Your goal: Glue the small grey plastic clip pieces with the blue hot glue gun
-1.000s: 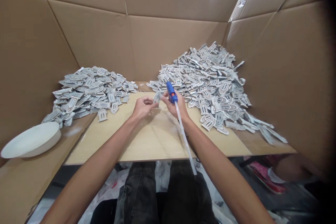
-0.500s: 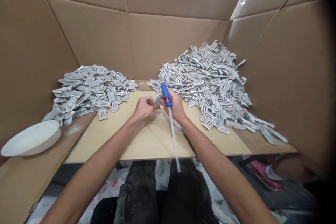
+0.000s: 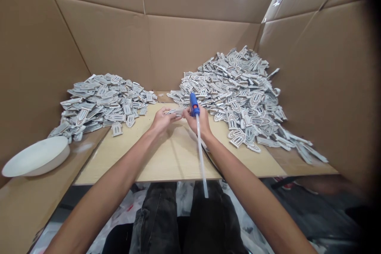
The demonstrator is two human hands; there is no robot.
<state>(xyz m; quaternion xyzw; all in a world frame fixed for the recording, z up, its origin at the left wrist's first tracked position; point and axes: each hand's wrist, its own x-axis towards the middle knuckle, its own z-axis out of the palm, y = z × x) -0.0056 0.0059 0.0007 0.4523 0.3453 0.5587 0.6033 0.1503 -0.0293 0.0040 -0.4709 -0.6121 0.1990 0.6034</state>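
Note:
Over the middle of the board, my left hand point(image 3: 163, 121) is closed on a small grey-white window-shaped piece point(image 3: 176, 112), held nearly flat between thumb and fingers. My right hand point(image 3: 200, 121) is wrapped round a blue glue gun point(image 3: 194, 104), and its fingertips come up to the right end of the piece. Whether they grip that end, I cannot tell. A long clear glue stick point(image 3: 201, 154) sticks out of the gun's back toward my lap. The gun's handle is hidden in my palm.
A large heap of the same pieces point(image 3: 238, 91) rises at the right, a smaller heap point(image 3: 104, 99) at the left. A white bowl point(image 3: 37, 156) stands far left. Cardboard walls point(image 3: 202, 39) enclose the board point(image 3: 119, 162). A dark cord point(image 3: 212, 158) runs by my right wrist.
The piece has turned from upright to nearly flat in my left hand. My right hand and the glue gun have shifted slightly right. A person's pink shoe at lower right has moved back.

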